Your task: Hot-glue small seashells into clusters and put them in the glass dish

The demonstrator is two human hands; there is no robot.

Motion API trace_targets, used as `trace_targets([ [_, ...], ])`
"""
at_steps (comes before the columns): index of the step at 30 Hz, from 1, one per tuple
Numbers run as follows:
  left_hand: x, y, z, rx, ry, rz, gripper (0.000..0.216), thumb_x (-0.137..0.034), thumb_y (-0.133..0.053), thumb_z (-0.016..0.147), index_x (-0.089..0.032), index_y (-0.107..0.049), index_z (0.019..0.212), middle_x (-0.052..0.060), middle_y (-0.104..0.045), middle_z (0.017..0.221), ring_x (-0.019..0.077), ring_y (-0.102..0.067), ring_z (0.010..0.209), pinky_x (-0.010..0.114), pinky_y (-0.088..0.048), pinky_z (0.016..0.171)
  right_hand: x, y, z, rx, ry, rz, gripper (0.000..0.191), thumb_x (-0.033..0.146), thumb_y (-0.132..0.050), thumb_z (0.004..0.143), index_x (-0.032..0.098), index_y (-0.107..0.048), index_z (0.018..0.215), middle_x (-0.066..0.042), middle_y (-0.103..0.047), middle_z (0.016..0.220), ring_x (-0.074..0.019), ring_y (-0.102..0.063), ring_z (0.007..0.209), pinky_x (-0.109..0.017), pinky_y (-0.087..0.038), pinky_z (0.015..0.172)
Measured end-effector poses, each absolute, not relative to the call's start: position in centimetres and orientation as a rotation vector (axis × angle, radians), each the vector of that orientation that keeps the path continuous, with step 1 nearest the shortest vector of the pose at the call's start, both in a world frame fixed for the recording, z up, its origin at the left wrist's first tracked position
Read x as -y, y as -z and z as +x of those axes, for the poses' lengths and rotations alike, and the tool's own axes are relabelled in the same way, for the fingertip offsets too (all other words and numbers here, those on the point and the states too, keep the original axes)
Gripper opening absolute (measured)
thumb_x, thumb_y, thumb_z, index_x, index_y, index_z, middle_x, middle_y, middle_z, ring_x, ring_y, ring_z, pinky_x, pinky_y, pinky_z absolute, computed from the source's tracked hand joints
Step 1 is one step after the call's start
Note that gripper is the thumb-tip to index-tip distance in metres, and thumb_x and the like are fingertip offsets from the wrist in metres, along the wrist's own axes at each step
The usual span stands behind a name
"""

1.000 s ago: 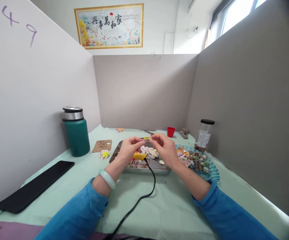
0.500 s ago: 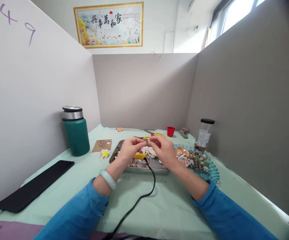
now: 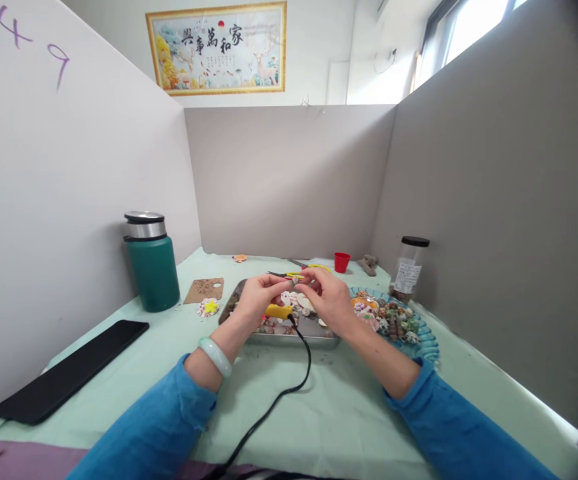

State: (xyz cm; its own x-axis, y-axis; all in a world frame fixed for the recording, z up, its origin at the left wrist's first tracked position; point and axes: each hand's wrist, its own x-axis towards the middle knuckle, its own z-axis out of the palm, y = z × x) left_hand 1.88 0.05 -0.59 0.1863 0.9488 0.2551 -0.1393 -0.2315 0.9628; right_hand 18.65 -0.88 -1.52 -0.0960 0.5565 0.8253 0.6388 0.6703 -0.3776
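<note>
My left hand (image 3: 261, 297) and my right hand (image 3: 325, 298) meet above a metal tray (image 3: 293, 343), fingertips pinched together. Between them is a small greyish piece (image 3: 295, 280), too small to name, which both hands seem to grip. Shells and other small pieces (image 3: 303, 303) lie in the tray below. A yellow-handled corded tool (image 3: 279, 311) rests in the tray under my hands, its black cord (image 3: 289, 392) running down toward the front edge. Just behind my fingers are yellow-handled pliers (image 3: 289, 275).
A blue plate (image 3: 431, 347) heaped with shell pieces stands right of the tray. Around the table are a green flask (image 3: 152, 267), a black phone-like slab (image 3: 71, 372), a brown card (image 3: 203, 291), a yellow-starred ornament (image 3: 209, 307), a red cup (image 3: 341, 263) and a clear jar (image 3: 409, 270).
My fingertips have shifted slightly, and the small greyish piece shows a little more between them. The tray, tool and other things are where they were.
</note>
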Motion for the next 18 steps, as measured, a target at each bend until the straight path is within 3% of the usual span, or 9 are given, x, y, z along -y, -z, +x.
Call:
trace_targets([
  [9,-0.6,0.9,1.64,-0.777,-1.28,1.354,0.026,-0.031,-0.076,0.061,-0.012,-0.064,0.074,-0.002,-0.053,0.053,0.0057,-0.045,0.047,0.019,-0.041,0.048,1.17,1.08,18.69,1.853,0.15,-0.89,0.023,0.022,-0.053,0.086,0.023,-0.061,0.107,-0.005,-0.063,0.096,-0.0159,-0.061,0.08,-0.028,-0.046,0.073],
  [18,-0.73,0.93,1.61,-0.759,-1.261,1.379,0.025,-0.03,-0.076,0.06,-0.012,-0.065,0.072,-0.001,-0.056,0.056,0.0051,-0.046,0.047,0.021,-0.042,0.051,1.27,1.01,18.74,1.888,0.18,-0.915,0.018,0.022,-0.052,0.087,0.023,-0.064,0.099,-0.005,-0.061,0.095,-0.0155,-0.06,0.079,-0.027,-0.046,0.072],
])
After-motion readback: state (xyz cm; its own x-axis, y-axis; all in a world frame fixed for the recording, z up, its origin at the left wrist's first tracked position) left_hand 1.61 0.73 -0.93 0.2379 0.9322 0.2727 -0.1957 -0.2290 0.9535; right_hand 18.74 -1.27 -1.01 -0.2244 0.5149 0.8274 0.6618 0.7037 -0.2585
